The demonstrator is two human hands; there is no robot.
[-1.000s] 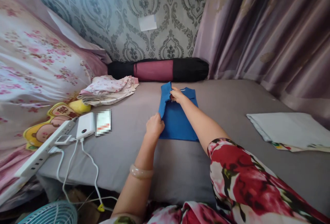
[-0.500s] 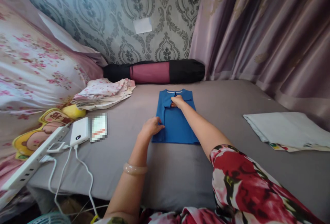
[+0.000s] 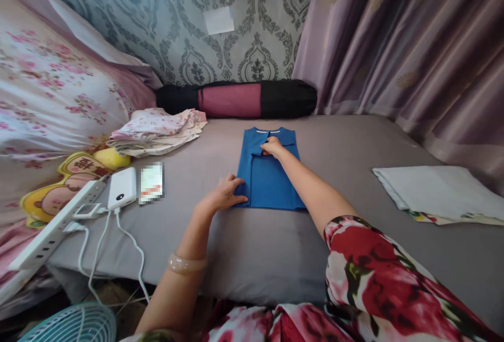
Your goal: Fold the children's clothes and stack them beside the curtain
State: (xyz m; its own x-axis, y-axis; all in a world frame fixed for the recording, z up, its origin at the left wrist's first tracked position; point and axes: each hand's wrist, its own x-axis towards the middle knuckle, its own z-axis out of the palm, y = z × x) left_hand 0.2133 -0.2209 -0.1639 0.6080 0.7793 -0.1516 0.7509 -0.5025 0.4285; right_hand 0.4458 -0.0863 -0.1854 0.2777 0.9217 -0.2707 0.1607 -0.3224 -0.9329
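A blue long-sleeved shirt (image 3: 272, 184) lies flat on the grey bed sheet, its sides folded inward and its collar pointing away from me. Near the collar, my right hand (image 3: 271, 146) is closed on a sleeve of the shirt, fingers and thumb pinching the cloth. My left hand (image 3: 229, 193) rests at the lower left edge of the shirt, thumb and fingers apart, touching the folded side. A pale bangle (image 3: 186, 264) sits on my left forearm.
Folded floral cloth (image 3: 157, 129), a white power bank (image 3: 122, 188) and a power strip (image 3: 59, 229) with cables lie left. A black and maroon bolster-shaped bag (image 3: 230, 100) lines the wall. Folded pale cloth (image 3: 437, 189) lies right. A teal fan (image 3: 73, 326) stands below the bed edge.
My left hand has shifted slightly left and its thumb and fingers have spread at the shirt's lower edge. My right hand keeps its hold on the sleeve. The view has tilted down a little.
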